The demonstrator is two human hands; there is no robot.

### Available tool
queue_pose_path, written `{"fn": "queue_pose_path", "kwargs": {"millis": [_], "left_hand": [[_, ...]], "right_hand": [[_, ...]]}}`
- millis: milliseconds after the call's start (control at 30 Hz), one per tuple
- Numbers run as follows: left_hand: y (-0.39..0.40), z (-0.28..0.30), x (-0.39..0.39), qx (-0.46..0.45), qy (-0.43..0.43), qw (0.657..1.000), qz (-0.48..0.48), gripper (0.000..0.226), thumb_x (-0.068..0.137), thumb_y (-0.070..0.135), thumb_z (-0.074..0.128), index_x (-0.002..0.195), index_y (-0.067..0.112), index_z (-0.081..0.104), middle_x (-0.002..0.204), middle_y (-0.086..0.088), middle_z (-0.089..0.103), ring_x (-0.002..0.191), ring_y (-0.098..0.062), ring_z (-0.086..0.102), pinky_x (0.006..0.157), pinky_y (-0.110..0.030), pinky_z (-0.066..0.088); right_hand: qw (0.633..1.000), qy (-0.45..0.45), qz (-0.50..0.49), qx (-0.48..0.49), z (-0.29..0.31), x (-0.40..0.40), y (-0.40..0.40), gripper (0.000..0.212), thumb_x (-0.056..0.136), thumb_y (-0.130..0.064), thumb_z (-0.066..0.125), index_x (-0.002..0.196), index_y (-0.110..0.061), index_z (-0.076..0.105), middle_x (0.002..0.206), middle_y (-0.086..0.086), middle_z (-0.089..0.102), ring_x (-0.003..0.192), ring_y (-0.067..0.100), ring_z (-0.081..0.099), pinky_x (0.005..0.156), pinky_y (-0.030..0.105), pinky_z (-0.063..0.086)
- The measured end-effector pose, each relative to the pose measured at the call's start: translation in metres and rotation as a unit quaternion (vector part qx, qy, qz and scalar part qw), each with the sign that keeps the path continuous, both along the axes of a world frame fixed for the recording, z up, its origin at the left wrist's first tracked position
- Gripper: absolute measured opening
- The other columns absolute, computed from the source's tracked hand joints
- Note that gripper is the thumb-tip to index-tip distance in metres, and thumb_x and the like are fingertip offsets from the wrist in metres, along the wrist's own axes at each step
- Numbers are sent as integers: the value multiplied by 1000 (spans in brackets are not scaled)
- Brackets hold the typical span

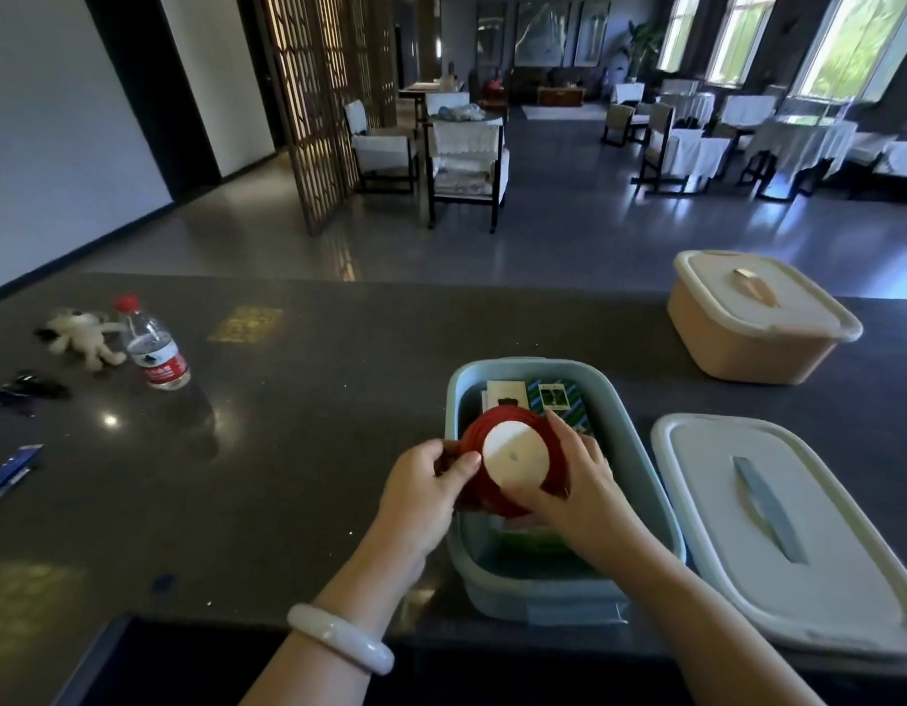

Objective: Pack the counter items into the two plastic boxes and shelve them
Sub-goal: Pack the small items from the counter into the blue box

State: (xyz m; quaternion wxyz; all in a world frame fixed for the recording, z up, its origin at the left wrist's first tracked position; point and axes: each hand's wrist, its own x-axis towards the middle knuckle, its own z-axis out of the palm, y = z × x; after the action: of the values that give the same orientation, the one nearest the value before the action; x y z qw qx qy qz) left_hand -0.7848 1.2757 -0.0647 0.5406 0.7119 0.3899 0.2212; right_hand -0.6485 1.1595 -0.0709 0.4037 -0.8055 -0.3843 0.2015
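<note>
A red ribbed round item with a white disc face (512,463) is gripped by both hands over the open blue box (640,450), the left hand (431,481) curled on its left edge and the right hand (578,486) on its right. Cards (548,397) are seen inside the box at its far end. The blue box's lid (777,527) lies just right on the desk (313,400). A lidded beige box (752,318) stands far right. A water bottle (153,346) and a plush toy (81,336) are placed far left.
</note>
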Motion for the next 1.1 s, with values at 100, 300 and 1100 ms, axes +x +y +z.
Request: {"fn": "queue_pose_path", "kwargs": {"millis": [100,300,1100], "left_hand": [[-1,0,-3,-11,-8,1000,-5,25,96,37,56,112,20,66,101,5,71,98,-8,64,86,-28,54],[6,-5,-3,20,-3,1000,7,22,96,42,52,109,28,62,105,10,66,94,-1,60,71,-16,46],[28,-42,6,-149,-53,987,-25,31,99,35,48,121,16,57,103,-4,71,93,-18,69,86,-42,57]], "right_hand": [[985,168,-15,18,3,5,-11,53,86,-46,62,133,-26,49,124,-6,60,107,12,61,86,30,54],[955,286,-57,60,0,3,-17,31,82,-34,70,111,-24,62,101,-5,73,93,13,70,73,29,59],[990,-18,-117,-75,-1,-39,17,41,77,-46,75,110,-24,63,100,-8,63,88,9,59,64,19,45]]}}
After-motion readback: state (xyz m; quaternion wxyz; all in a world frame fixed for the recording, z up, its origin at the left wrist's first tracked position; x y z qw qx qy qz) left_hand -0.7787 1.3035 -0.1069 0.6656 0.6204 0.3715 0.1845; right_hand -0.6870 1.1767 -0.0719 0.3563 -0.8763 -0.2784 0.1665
